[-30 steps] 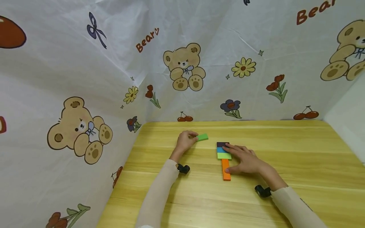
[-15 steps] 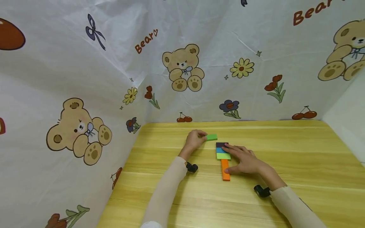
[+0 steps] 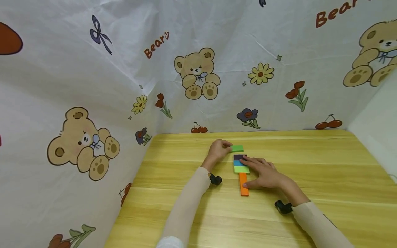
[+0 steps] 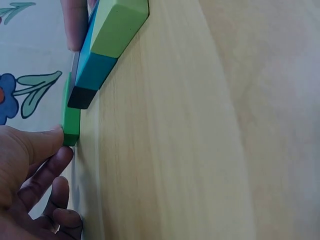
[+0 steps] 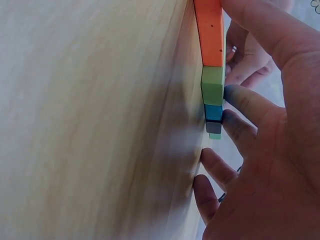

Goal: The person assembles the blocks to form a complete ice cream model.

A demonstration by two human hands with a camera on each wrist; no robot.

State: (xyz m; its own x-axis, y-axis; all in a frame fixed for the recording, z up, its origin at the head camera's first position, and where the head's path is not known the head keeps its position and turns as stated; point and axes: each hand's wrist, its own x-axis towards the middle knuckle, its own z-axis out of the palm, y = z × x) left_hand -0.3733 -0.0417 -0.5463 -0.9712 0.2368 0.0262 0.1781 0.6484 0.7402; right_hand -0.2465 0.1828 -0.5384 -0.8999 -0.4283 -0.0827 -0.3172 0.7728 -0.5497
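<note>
My left hand (image 3: pixel 218 151) pinches the left end of a bright green block (image 3: pixel 237 148) between thumb and fingers. This block lies just behind a row of touching blocks: a dark one (image 3: pixel 237 157), a blue one (image 3: pixel 237 163) and a light green one (image 3: pixel 241 169). An orange block (image 3: pixel 243 184) extends from the row toward me, like a stem. My right hand (image 3: pixel 266 175) is spread over the right side, its thumb on the orange block and fingertips resting on the row. In the left wrist view, a small gap separates the left hand's lower fingers from the pinch.
A pale wood-grain table (image 3: pixel 186 203) lies under the blocks. Behind and to the left hangs a white cloth (image 3: pixel 124 75) printed with bears and flowers. Both wrists carry small black cameras (image 3: pixel 215 179).
My left hand has slid the bright green block rightward, from left of the row to behind the dark block. My right hand has stayed in place on the blocks.
</note>
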